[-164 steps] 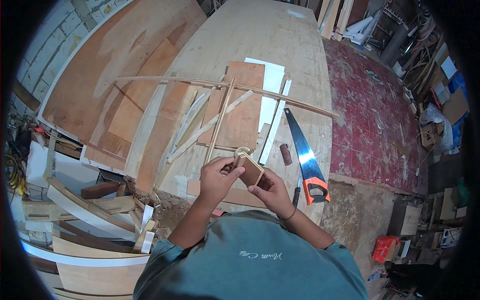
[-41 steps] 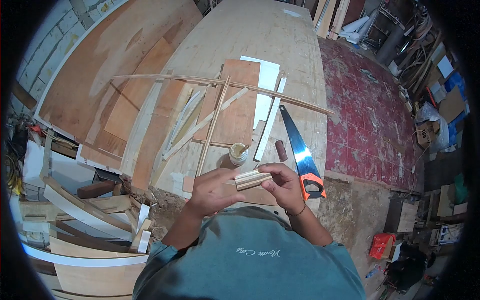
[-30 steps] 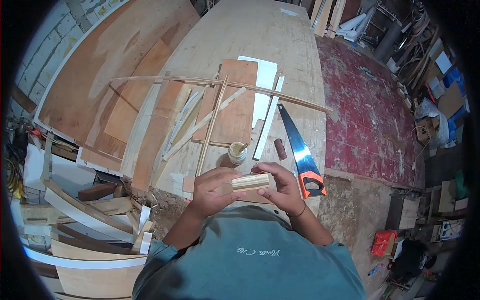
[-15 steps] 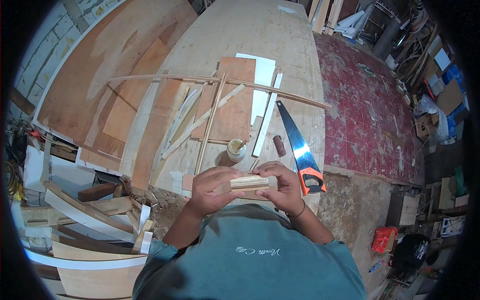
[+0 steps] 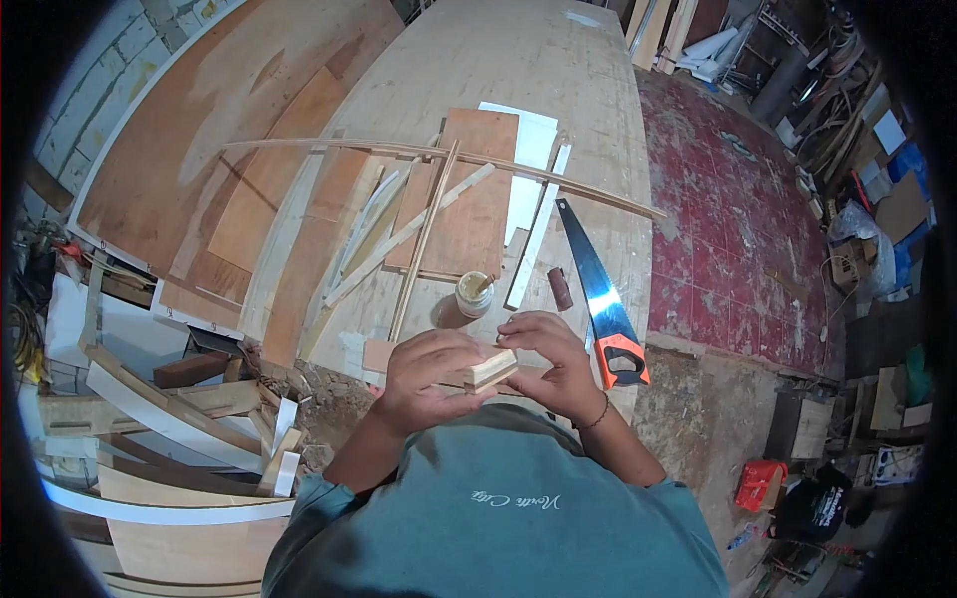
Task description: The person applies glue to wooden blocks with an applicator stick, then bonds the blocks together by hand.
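In front of my chest is a small layered wooden block [image 5: 490, 371], its striped edge turned toward me at a slant. My left hand [image 5: 427, 377] is closed round its left part, fingers above and thumb below. By the block's right end, my right hand [image 5: 560, 367] has its fingers curved and apart from the thumb; whether a fingertip touches the block is hard to see. Just beyond the hands stands an open glass jar [image 5: 473, 297] with a stick in it. A brown roll that looks like sandpaper [image 5: 560, 289] lies to its right, beside a handsaw [image 5: 601, 294] with an orange and black handle.
Thin wooden strips [image 5: 424, 239] lie across a reddish board [image 5: 477, 189] and a white panel [image 5: 533, 149] on the plywood worktop [image 5: 498, 60]. Curved wooden pieces [image 5: 169, 419] are piled at left. A red tiled floor area [image 5: 723, 229] extends to the right.
The block has turned from facing me lengthwise to a slant, with its right end now exposed. My right fingers have loosened from that end, while my left hand keeps its hold.
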`<move>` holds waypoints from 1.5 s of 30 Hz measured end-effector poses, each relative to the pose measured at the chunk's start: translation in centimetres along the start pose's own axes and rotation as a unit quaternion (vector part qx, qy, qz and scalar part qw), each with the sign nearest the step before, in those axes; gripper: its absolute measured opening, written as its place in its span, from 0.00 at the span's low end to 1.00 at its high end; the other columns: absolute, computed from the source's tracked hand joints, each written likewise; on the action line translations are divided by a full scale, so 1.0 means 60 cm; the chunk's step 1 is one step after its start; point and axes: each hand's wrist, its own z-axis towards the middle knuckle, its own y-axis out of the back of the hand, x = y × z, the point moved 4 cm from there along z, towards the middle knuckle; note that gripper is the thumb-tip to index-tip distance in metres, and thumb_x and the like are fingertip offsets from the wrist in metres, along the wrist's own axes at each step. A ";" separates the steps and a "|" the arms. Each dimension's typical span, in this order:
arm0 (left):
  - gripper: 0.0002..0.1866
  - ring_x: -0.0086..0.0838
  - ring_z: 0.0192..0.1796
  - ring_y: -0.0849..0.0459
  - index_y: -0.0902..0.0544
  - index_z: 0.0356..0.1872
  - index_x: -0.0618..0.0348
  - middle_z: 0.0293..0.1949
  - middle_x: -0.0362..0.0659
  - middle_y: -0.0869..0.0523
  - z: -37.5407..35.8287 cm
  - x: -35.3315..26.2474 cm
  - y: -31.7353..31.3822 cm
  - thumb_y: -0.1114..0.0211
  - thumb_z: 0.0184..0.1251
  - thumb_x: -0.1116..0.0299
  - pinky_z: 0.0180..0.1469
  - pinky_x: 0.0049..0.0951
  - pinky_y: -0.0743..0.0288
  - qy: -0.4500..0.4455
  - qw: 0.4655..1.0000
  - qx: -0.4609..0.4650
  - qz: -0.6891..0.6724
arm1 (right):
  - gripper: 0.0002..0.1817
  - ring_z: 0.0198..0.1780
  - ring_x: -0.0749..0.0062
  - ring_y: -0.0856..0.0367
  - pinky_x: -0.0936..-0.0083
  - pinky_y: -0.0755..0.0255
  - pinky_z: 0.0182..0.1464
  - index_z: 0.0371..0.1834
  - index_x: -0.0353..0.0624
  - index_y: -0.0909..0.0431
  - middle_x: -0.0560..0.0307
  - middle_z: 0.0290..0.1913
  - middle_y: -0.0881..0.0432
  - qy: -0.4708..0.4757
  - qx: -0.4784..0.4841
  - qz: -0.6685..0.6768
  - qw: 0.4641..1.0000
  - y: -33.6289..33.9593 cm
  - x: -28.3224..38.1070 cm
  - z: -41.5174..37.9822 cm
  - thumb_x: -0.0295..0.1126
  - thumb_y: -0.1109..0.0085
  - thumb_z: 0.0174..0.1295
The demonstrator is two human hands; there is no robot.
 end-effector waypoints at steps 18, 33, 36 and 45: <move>0.17 0.41 0.39 0.17 0.18 0.37 0.63 0.36 0.49 0.17 -0.006 -0.002 -0.012 0.27 0.42 0.71 0.42 0.34 0.23 0.092 0.989 0.075 0.088 | 0.19 0.43 0.63 0.21 0.69 0.32 0.50 0.39 0.41 0.20 0.55 0.37 0.18 -0.029 0.022 0.087 0.996 0.005 0.015 -0.005 0.30 0.26 0.41; 0.19 0.42 0.41 0.17 0.21 0.42 0.64 0.40 0.51 0.17 -0.035 0.013 -0.025 0.29 0.47 0.72 0.44 0.35 0.23 0.086 0.995 0.043 -0.016 | 0.20 0.42 0.62 0.22 0.67 0.33 0.50 0.41 0.43 0.18 0.56 0.37 0.17 0.023 0.023 0.016 0.999 0.002 0.033 -0.004 0.36 0.26 0.44; 0.19 0.42 0.42 0.17 0.21 0.42 0.65 0.40 0.51 0.17 -0.033 0.008 -0.023 0.30 0.45 0.74 0.45 0.36 0.23 0.093 0.994 0.062 -0.008 | 0.19 0.42 0.61 0.22 0.66 0.35 0.52 0.40 0.45 0.19 0.57 0.37 0.17 0.042 0.033 -0.008 0.999 0.000 0.036 -0.004 0.36 0.27 0.44; 0.21 0.45 0.43 0.18 0.22 0.44 0.67 0.42 0.52 0.18 -0.033 0.002 -0.030 0.32 0.43 0.77 0.46 0.36 0.23 0.088 0.992 0.070 0.051 | 0.17 0.44 0.60 0.23 0.61 0.37 0.56 0.40 0.46 0.19 0.57 0.39 0.18 0.051 0.043 -0.058 0.996 -0.002 0.043 -0.003 0.38 0.29 0.46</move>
